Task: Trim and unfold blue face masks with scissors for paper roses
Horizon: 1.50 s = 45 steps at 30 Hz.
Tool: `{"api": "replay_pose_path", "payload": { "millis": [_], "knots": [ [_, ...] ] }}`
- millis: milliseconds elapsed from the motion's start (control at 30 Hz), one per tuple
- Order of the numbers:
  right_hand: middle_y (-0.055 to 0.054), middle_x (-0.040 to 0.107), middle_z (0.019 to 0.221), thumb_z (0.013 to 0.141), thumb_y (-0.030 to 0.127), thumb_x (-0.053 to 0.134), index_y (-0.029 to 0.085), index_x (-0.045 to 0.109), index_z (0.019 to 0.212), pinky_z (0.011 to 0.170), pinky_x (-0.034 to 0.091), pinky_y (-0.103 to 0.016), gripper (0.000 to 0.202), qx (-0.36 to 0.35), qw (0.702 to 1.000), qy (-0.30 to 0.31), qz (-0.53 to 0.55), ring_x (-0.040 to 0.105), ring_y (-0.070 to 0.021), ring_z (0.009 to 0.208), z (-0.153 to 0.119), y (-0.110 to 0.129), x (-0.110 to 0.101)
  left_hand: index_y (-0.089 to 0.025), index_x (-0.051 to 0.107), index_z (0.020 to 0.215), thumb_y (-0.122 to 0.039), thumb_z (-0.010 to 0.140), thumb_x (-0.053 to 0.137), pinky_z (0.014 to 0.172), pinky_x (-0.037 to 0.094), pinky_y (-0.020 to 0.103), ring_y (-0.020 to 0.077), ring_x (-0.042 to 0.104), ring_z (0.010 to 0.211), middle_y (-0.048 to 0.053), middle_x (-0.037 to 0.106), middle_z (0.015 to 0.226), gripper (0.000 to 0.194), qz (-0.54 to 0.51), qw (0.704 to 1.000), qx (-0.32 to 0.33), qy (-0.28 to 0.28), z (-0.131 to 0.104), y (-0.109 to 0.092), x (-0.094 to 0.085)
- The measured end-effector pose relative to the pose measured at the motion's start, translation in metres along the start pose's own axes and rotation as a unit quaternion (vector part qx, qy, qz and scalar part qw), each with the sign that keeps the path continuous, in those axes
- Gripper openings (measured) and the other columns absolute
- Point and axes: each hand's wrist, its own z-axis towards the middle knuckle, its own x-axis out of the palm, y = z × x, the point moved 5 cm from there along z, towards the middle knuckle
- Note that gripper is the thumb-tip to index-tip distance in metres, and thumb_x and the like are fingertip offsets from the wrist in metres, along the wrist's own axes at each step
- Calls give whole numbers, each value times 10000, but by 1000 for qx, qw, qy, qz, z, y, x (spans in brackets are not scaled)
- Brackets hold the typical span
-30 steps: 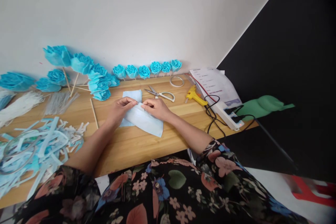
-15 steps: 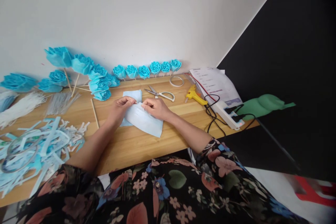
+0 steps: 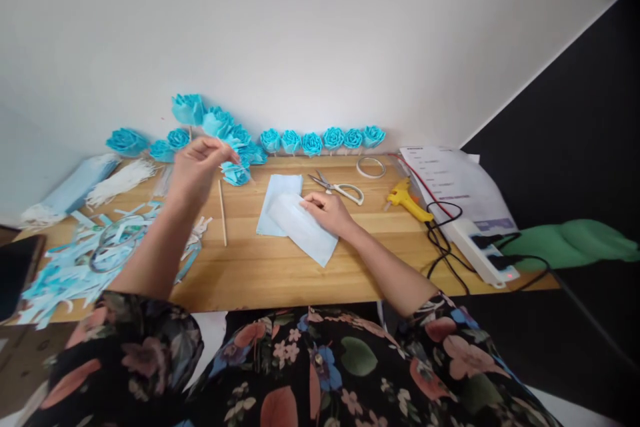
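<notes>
My left hand [image 3: 200, 163] is raised above the table in front of the blue flowers, thumb and fingers pinched together. A faint, thin, clear strand [image 3: 246, 170] seems to trail from its fingertips. My right hand [image 3: 327, 211] grips the upper edge of an unfolded pale blue face mask [image 3: 314, 240], thumb on top. That mask lies slanted, partly over another pale blue sheet [image 3: 270, 223] flat on the table. Scissors [image 3: 345, 190] with white handles lie just beyond my right hand. To the left of the sheets is a thin wooden stick [image 3: 223, 213].
Blue crafted flowers [image 3: 312, 144] line the wall. At left lie a mask stack [image 3: 83, 187], white cords [image 3: 123, 181] and a heap of cut strips [image 3: 75, 273]. Rightward are a tape roll [image 3: 371, 167], yellow glue gun [image 3: 407, 200], papers [image 3: 450, 180], power strip [image 3: 483, 253] and green bottle [image 3: 575, 243].
My left hand has left the mask's edge and risen to the left, still pinched. My right hand stays on the mask, which now lies lower on the sheet. The view has turned left.
</notes>
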Motion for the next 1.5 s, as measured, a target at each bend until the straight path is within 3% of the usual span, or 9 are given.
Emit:
{"api": "replay_pose_path", "payload": {
  "millis": [100,267,433,567,767,933,1033,1300,1500],
  "knots": [
    [23,608,641,885,417,579,171,663,791,576,325,-232,277,1,1000,14,-1,485,-103,587,-1,-2,3,-90,673,873,-340,813,700,741,433,229,68,552,638,-46,635,664,258,222,975,-17,-22,23,-4,-59],
    [17,626,657,887,417,581,177,675,798,587,325,-236,273,-5,999,19,-25,496,-105,591,-2,-5,5,-171,702,680,-202,741,765,555,210,205,78,309,514,-74,451,476,93,536,838,-95,-31,43,46,-141],
    [21,624,654,885,405,584,170,686,801,592,321,-229,270,-1,999,25,-30,501,-100,596,-1,-6,5,-165,623,589,-186,724,733,520,208,216,93,212,449,-65,317,415,175,539,835,-107,-21,41,96,-159],
    [33,599,634,881,380,593,166,698,805,599,313,-218,250,10,1000,23,-15,478,-91,595,0,-4,5,-200,574,528,-312,725,652,558,284,261,135,268,461,-23,271,431,240,551,827,-90,-62,41,96,-158],
    [46,565,614,892,363,602,171,706,824,603,284,-215,229,11,999,47,-24,438,-82,582,0,-2,7,-181,719,983,-433,934,371,708,416,397,338,613,921,114,652,942,432,611,789,66,16,26,45,-77],
    [54,539,596,895,351,607,174,688,788,599,255,-218,222,15,995,79,-55,438,-78,583,-1,-5,11,-174,729,942,-424,903,458,748,450,320,230,630,845,89,706,926,371,485,847,122,181,0,33,33],
    [54,537,600,893,369,600,175,682,780,590,254,-222,240,22,996,67,-48,435,-78,582,1,-6,6,-180,735,881,-444,871,477,706,442,305,213,616,766,83,711,867,370,416,878,87,221,-9,40,73],
    [40,533,644,898,428,541,149,673,797,596,302,-223,324,34,996,-58,51,432,-89,607,6,1,-26,-153,712,1139,-581,854,537,902,473,342,285,623,1083,102,702,1182,543,177,950,-45,251,-28,51,109],
    [35,547,669,899,452,530,150,668,829,609,324,-219,340,37,993,-78,80,465,-99,641,5,1,-29,-156,707,1115,-557,741,699,520,381,232,149,558,637,63,700,885,549,63,956,-163,234,-43,71,105]
  ]
}}
